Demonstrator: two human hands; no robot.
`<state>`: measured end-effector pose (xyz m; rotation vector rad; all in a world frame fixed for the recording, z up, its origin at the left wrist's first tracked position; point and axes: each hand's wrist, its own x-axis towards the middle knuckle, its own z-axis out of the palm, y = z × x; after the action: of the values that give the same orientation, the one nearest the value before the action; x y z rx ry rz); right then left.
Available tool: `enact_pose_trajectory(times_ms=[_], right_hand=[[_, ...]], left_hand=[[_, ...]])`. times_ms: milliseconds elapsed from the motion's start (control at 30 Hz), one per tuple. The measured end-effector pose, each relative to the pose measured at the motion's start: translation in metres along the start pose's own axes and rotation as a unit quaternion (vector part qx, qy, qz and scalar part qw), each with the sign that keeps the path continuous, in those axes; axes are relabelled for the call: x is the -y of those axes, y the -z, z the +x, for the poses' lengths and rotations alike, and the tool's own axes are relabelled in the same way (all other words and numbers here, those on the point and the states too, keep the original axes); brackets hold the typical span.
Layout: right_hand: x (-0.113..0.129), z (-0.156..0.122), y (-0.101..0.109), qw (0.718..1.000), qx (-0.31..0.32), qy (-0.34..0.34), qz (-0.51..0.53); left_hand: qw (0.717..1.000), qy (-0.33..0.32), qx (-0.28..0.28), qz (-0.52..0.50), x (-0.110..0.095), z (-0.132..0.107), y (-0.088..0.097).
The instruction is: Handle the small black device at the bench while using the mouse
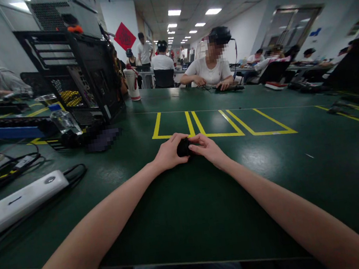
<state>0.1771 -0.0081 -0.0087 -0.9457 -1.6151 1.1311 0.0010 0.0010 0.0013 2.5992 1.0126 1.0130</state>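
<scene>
A small, dark, rounded object point(183, 147) is between my two hands, near the middle of the green table point(190, 213). My left hand point(170, 152) curls round its left side, thumb nearest me and fingers over the far side. From the right, my right hand point(207, 147) pinches at the object's edge with thumb and fingertips. The fingers cover much of it, and its exact kind does not show. Just beyond my hands, yellow tape outlines point(219, 135) mark the tabletop.
An open black computer case point(90, 71) stands at the back left, near a clear plastic bottle point(65, 119). A white power strip point(22, 203) with cables lies at the left. A white cup point(133, 84) stands farther back. Across the table sits a person point(212, 69) handling a dark item.
</scene>
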Motion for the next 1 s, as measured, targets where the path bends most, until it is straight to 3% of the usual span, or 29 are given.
enact_pose_trajectory(times_ms=[167,367,633,767,1000], right_hand=[[-0.0002,0.0011,-0.0003,0.999,-0.012,-0.032,0.000],[0.0007,-0.0007,0.0011,1.000,0.019,0.001,0.024],[0.0014,0.0007,-0.0011,1.000,-0.012,-0.003,0.012],[0.0015,0.0018,0.0003,1.000,0.005,-0.023,0.015],[-0.0002,0.0014,0.0005,1.000,0.004,0.008,0.014]], left_hand=[[1.000,0.004,0.003,-0.002,0.0004,-0.0001,0.0003],[1.000,0.004,-0.002,-0.003,0.0002,-0.0001,-0.0004],[1.000,0.009,0.005,-0.004,-0.0011,0.0000,0.0011],[1.000,0.005,0.007,-0.005,-0.0003,0.0002,0.0008],[1.000,0.001,-0.002,-0.002,0.0001,0.0001,-0.0006]])
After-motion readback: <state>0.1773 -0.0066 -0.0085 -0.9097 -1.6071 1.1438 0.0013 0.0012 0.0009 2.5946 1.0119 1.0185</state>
